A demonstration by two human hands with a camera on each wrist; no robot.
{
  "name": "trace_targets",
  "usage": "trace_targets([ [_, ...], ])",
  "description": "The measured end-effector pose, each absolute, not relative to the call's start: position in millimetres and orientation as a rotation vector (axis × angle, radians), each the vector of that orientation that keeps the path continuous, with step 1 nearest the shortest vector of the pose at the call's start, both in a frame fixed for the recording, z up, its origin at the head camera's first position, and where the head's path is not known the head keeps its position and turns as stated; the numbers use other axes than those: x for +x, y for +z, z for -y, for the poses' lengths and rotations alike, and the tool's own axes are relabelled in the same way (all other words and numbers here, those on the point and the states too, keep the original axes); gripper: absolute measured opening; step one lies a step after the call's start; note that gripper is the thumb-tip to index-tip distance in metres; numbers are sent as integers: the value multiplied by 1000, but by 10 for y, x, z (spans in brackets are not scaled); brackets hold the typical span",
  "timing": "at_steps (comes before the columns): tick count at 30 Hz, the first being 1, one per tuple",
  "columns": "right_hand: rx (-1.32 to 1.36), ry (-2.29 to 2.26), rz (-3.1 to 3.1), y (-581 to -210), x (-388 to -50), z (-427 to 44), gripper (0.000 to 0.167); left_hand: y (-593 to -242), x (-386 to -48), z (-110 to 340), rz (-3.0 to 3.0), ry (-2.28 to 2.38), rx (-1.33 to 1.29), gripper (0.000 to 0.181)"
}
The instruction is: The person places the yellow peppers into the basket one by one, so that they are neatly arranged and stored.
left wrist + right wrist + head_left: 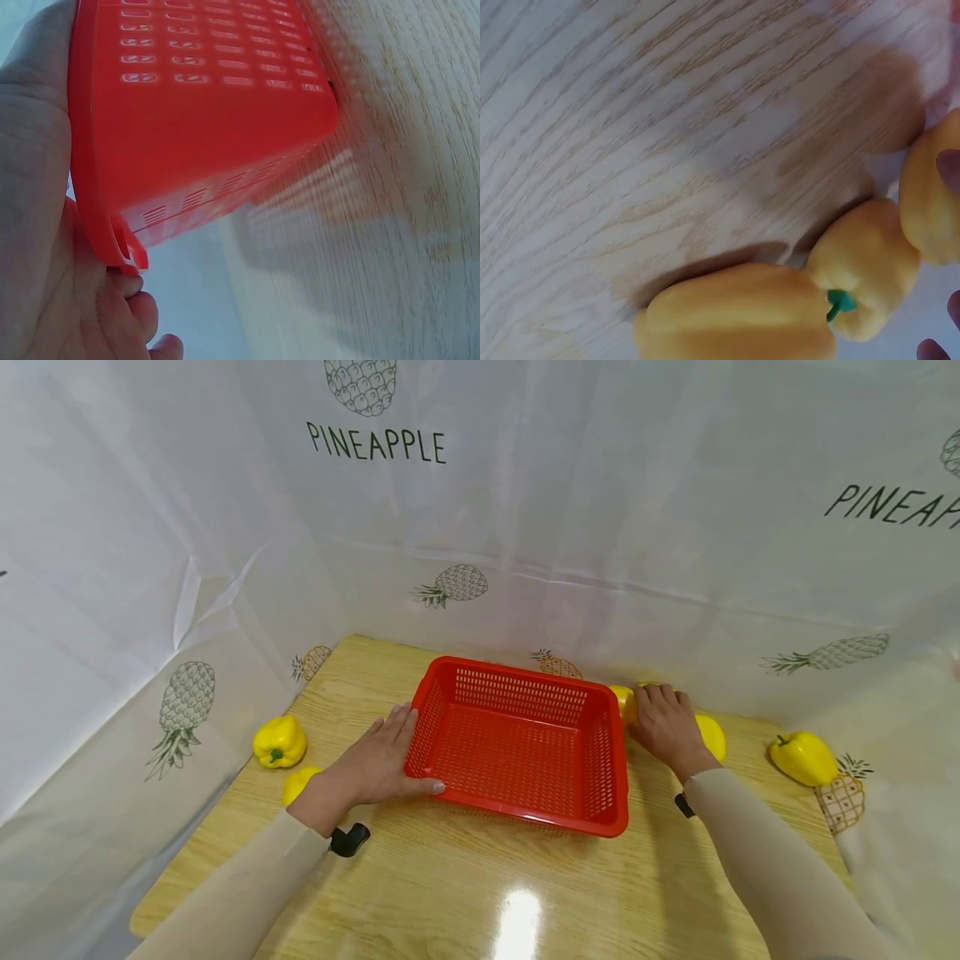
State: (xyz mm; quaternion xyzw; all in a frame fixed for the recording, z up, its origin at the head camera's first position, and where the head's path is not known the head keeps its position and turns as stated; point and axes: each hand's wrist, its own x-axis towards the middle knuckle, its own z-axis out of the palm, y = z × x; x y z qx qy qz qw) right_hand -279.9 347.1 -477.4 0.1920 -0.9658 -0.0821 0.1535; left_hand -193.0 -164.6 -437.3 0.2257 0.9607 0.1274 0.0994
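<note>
A red plastic basket (517,743) with perforated walls stands on the wooden table, nothing inside it. My left hand (375,764) rests at its near left corner, fingers extended along the left rim and thumb on the front rim; the left wrist view shows the palm against the basket's rim (86,150). Beyond the basket's right side, my right hand (663,727) reaches over several yellow peppers (711,737). In the right wrist view a fingertip overlaps the rightmost pepper (926,202), while the other visible fingertips stand apart from it. Whether they touch it is unclear.
Two yellow peppers lie left of the basket, one (280,742) at the table's left edge, the other (300,783) beside my left wrist. Another pepper (804,758) lies at the far right edge. White pineapple-printed sheeting (600,527) encloses the table's back and sides.
</note>
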Motion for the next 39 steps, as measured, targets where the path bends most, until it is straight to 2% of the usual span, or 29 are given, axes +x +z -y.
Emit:
trace_targets([
  [4, 539, -246, 2800, -4791, -2816, -3419, 67, -4361, -1930, 1646, -2843, 385, 668, 133],
  [12, 509, -309, 2810, -4847, -2763, -3408, 47, -4356, -1920, 1641, -2840, 379, 668, 133],
  [18, 499, -357, 2751, -4938, -2631, -3485, 40, -4370, -1921, 1650, -2835, 398, 659, 134],
  [24, 486, -272, 2708, -4962, -2526, -3512, 51, -4383, -1928, 1659, -2837, 413, 666, 133],
  [32, 541, -94, 2811, -4790, -2741, -3350, 84, -4369, -1922, 1676, -2838, 409, 662, 133],
  [35, 562, -70, 2915, -4754, -2814, -3293, 82, -4360, -1922, 1661, -2829, 408, 666, 133],
  [39, 556, -47, 2992, -4755, -2833, -3275, 67, -4359, -1914, 1648, -2830, 399, 671, 133],
])
